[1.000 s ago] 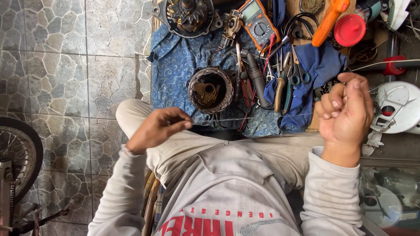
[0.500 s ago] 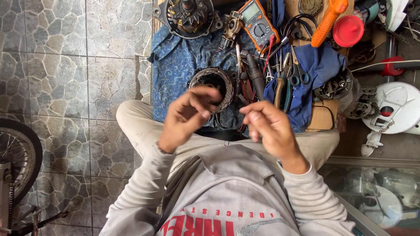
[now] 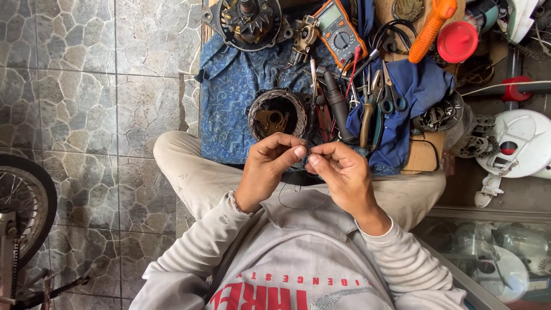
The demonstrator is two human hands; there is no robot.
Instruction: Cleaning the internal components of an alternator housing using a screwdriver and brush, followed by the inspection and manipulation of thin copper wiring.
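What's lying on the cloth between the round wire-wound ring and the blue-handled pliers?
In the head view, between the wound ring and the pliers lie a thick black cylindrical tool and thin red-tipped probes.

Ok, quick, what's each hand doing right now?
Left hand: fingers pinched shut on a thin wire.
Right hand: fingertips pinched against the left's, on something too small to tell.

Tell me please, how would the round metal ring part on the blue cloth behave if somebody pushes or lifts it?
The ring part looks like thick metal with windings, so probably stiff and heavy for its size. It lies flat on the patterned blue cloth, so it would likely drag the cloth rather than roll.
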